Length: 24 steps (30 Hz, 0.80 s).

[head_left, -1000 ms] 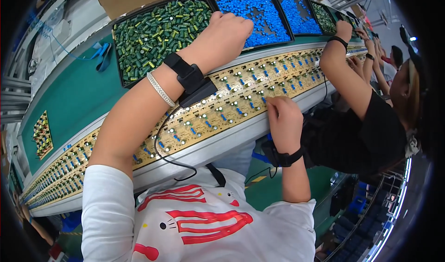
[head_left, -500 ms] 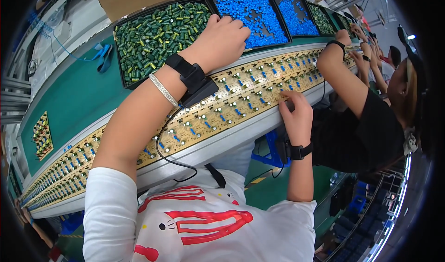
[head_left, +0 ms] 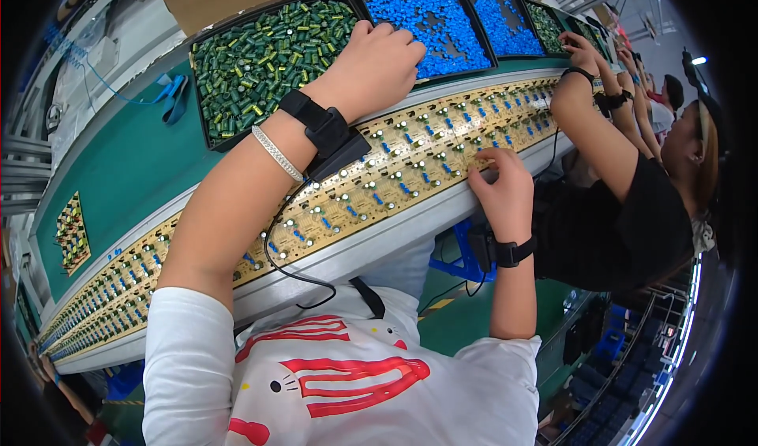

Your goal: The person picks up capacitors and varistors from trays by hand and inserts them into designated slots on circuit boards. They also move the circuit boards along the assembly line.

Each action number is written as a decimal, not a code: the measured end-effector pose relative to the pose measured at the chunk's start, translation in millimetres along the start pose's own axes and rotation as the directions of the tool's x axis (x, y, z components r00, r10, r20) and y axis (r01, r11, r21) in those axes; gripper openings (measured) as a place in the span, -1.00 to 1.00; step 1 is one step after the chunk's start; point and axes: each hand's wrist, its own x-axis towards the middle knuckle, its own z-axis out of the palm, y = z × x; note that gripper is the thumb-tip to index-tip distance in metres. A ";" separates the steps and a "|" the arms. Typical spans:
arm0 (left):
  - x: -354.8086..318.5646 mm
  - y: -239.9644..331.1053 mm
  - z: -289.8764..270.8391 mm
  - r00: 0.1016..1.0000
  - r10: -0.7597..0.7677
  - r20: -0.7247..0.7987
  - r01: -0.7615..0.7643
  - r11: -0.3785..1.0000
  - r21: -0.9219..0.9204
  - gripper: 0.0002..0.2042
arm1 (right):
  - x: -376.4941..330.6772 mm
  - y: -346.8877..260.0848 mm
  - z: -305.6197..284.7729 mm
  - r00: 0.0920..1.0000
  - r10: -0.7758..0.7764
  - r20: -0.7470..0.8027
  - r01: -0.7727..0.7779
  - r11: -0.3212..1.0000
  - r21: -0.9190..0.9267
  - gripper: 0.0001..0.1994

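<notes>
My left hand reaches across the boards to the near edge of a black tray of blue components. Its fingers are curled down and their tips are hidden, so what they hold cannot be made out. Beside it lie green cylindrical capacitors in another black tray. My right hand is at the near edge of the tan circuit boards, thumb and forefinger drawn together over a board. Anything in that pinch is too small to name. White-topped green capacitors and blue components stand in rows on the boards.
A metal rail edges the line of boards. On the green surface at left lie a loose populated board and a blue strap. A co-worker's arm reaches over the line at right. Black cords hang from both my wristbands.
My right hand has shifted slightly left along the boards. The left hand has barely moved. The co-worker's hand at right has risen from the boards toward the trays.
</notes>
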 end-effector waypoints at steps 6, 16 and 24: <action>-0.9 0.4 0.9 1.000 -0.005 0.017 0.005 1.000 0.018 -0.89 | 2.0 -2.0 0.3 0.999 0.051 0.014 -0.052 0.999 0.018 -0.79; -2.0 -1.2 3.0 1.000 0.005 0.005 -0.005 1.000 0.026 -0.90 | 3.4 4.3 2.6 0.998 0.055 -0.004 -0.055 0.998 0.016 -0.79; -2.9 -1.7 4.3 1.000 0.007 -0.018 -0.006 1.000 0.028 -0.91 | -0.4 0.8 6.0 0.998 0.053 0.042 -0.057 0.994 0.094 -0.69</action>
